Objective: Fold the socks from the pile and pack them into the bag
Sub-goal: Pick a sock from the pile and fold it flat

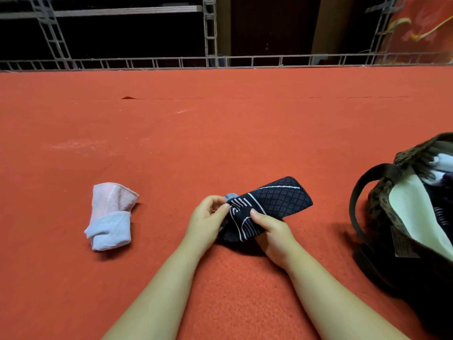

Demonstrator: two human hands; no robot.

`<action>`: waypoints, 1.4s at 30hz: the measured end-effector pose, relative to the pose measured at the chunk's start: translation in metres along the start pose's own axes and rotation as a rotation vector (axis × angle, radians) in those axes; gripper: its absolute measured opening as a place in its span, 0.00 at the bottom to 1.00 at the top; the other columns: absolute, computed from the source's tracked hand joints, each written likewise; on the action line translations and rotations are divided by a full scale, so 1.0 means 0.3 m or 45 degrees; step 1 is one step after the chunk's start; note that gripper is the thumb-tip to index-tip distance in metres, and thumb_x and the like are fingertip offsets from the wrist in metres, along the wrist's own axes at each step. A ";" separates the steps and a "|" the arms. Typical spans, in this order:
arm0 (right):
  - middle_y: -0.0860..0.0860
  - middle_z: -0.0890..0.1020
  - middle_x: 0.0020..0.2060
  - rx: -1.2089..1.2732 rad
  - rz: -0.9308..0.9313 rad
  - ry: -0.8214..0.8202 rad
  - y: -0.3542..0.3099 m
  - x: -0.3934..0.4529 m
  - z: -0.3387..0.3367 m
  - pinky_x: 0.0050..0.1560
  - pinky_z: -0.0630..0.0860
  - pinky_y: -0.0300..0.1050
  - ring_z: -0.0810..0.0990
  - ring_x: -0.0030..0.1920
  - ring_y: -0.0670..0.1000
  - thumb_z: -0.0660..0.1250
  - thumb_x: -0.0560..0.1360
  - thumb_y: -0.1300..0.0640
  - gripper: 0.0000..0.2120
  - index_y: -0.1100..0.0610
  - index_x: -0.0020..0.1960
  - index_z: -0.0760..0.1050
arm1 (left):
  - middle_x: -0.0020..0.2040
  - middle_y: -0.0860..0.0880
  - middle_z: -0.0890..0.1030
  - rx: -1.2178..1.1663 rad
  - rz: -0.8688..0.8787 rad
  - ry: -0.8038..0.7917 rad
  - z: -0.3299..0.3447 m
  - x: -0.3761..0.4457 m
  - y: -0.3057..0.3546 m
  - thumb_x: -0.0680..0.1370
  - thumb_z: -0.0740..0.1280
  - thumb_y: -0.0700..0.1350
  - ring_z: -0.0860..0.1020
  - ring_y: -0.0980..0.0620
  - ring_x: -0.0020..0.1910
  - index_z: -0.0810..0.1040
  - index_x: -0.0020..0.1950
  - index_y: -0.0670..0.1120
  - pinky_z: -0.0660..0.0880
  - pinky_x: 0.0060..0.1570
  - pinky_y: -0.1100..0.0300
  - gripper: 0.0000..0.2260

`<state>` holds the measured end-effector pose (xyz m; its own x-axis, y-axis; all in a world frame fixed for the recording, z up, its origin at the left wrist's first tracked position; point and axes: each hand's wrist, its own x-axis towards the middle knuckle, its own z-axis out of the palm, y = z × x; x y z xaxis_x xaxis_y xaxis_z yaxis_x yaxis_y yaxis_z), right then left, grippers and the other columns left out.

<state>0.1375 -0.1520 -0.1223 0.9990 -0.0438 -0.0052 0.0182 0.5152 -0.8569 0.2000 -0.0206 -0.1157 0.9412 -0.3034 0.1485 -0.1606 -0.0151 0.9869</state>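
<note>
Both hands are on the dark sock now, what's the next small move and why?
Probably finish tucking the cuff end over, then carry it right into the bag. The left hand and right hand both pinch the dark sock at its near end, the fold looks unfinished, and the bag stands open.

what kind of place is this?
Hard to say; probably a home or storeroom floor or platform. Orange felt-like mat as work surface, a metal lattice frame with dark shelving behind, a red printed panel at far right.
</note>
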 end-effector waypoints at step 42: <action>0.56 0.81 0.45 0.160 -0.231 0.947 -0.074 0.071 -0.082 0.45 0.79 0.52 0.81 0.43 0.54 0.60 0.81 0.57 0.08 0.59 0.46 0.74 | 0.22 0.55 0.65 -0.330 -0.099 0.477 -0.007 0.046 -0.019 0.80 0.63 0.47 0.62 0.59 0.19 0.66 0.37 0.48 0.59 0.19 0.67 0.13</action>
<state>0.1574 -0.1853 -0.1161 0.6910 -0.6770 -0.2534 0.2277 0.5365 -0.8126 0.2145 -0.0226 -0.1190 0.9977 0.0552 0.0388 -0.0504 0.2287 0.9722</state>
